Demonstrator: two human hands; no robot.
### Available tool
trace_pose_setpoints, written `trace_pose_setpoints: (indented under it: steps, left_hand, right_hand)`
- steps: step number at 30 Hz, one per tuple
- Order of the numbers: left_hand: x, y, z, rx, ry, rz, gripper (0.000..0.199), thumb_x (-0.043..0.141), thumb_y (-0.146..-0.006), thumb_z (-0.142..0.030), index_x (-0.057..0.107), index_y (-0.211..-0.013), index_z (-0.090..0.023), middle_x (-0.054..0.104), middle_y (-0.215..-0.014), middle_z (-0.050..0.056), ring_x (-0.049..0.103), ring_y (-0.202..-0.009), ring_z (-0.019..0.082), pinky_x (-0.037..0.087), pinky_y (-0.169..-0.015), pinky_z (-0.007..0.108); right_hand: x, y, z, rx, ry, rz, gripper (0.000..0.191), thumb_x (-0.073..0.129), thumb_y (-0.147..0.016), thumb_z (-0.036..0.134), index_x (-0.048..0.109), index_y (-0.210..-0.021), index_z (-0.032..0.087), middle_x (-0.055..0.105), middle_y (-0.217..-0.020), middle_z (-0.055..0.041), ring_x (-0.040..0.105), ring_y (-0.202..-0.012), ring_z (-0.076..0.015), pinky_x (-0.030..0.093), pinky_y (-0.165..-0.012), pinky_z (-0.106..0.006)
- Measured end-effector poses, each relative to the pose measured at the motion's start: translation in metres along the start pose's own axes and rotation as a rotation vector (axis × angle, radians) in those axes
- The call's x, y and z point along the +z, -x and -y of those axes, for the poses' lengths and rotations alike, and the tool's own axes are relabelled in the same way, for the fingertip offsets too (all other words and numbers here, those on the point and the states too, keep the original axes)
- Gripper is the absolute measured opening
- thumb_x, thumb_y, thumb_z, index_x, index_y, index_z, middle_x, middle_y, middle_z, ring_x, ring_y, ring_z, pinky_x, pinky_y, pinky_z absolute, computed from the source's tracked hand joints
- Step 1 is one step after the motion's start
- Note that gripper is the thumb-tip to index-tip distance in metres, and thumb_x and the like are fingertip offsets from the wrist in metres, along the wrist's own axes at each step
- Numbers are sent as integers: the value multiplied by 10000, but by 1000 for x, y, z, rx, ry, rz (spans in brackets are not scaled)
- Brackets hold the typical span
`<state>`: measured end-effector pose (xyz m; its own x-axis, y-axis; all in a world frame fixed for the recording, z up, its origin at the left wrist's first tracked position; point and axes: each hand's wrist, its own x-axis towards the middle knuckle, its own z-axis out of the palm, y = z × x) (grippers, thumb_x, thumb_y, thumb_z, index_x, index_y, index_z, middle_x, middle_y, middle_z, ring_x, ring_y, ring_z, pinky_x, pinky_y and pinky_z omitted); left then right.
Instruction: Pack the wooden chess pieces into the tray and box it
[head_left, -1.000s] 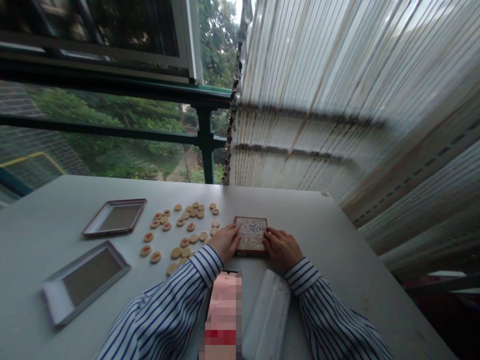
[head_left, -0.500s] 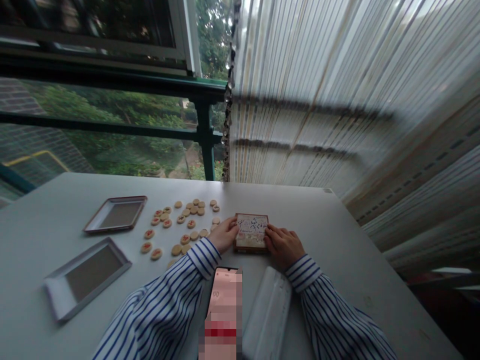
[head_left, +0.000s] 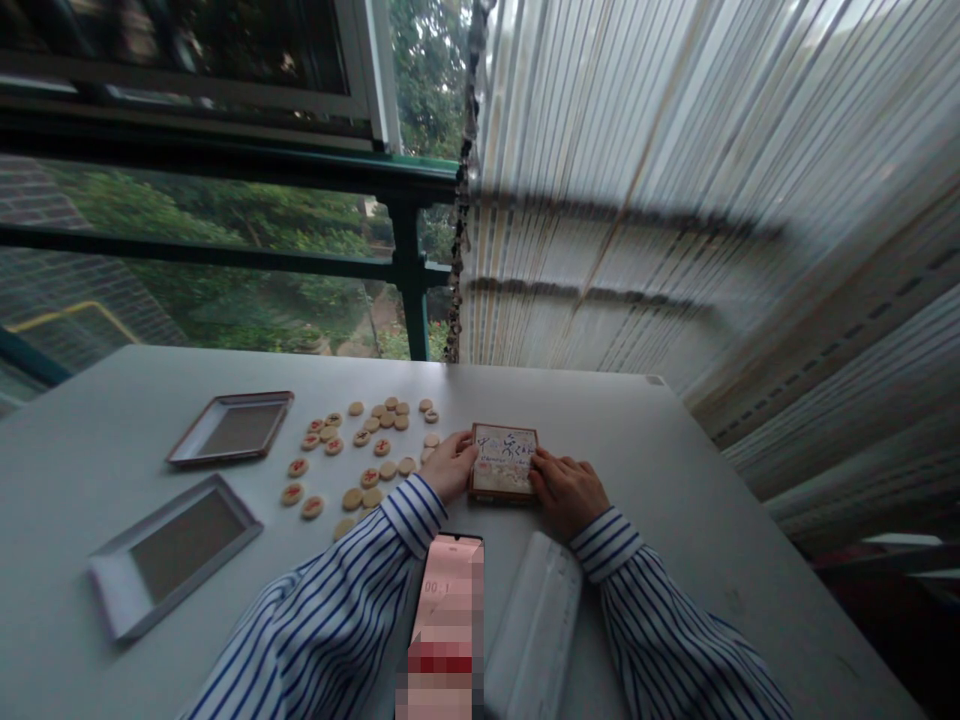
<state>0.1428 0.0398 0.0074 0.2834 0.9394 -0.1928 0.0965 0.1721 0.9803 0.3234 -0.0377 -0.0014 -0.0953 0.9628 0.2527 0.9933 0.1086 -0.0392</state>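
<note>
A small square box (head_left: 504,463) with printed characters on its top stands on the white table, held from both sides. My left hand (head_left: 453,467) grips its left edge, fingers closed along the side. At the right edge, my right hand (head_left: 572,490) has its fingers pressed together against the box. Left of my left hand lie several round wooden pieces (head_left: 382,447), some marked in red or dark characters and others plain side up; my left sleeve comes close to the nearest ones.
Two shallow open trays, a brown-rimmed one (head_left: 281,425) and a white one (head_left: 124,600), lie at the left. A phone (head_left: 448,590) and a clear plastic-looking case (head_left: 536,620) lie between my forearms. A string curtain (head_left: 585,180) hangs behind the table.
The box's top has shifted slightly, its far edge a little higher in view. Both hands keep nearly the same place on it.
</note>
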Motion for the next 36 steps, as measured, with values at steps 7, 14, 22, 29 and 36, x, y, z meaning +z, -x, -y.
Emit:
trace_pose_setpoints:
  steps: [7,14,22,29,36]
  left_hand:
    - [2,2,-3,-104,97,6,211,428,-787,-93,547,-960,-103,669,-882,83,617,-860,158,507,-722,264]
    - [3,3,-8,-180,134,-22,221,459,-788,-86,514,-1001,-88,674,-855,101,645,-721,148,522,-656,256]
    - [2,-4,-1,-169,135,-71,386,590,-715,-80,469,-1083,-84,663,-925,122,638,-798,174,522,-726,298]
    - [1,-9,-5,-178,98,-69,403,622,-674,-67,493,-1056,-79,672,-823,108,646,-738,184,521,-722,331]
    - [2,-13,-2,-210,113,-47,494,646,-659,-107,472,-1121,-91,673,-732,81,649,-643,179,537,-634,322]
  right_hand:
    - [-1,0,0,4,-6,5,315,343,-867,318,541,-1081,196,538,-1190,-48,544,-933,-175,349,-762,-313]
    - [0,1,-1,5,-7,-9,324,335,-869,325,547,-1077,198,544,-1181,-62,547,-928,-171,352,-756,-312]
    - [-1,1,-2,13,5,-9,326,332,-868,322,553,-1072,198,548,-1176,-65,552,-914,-170,354,-739,-310]
    - [-1,1,-3,20,-3,-5,320,335,-869,319,550,-1075,201,545,-1182,-52,548,-922,-173,351,-739,-313]
    - [-3,1,-2,27,-7,1,312,348,-864,316,552,-1074,209,550,-1174,-59,548,-928,-172,351,-749,-312]
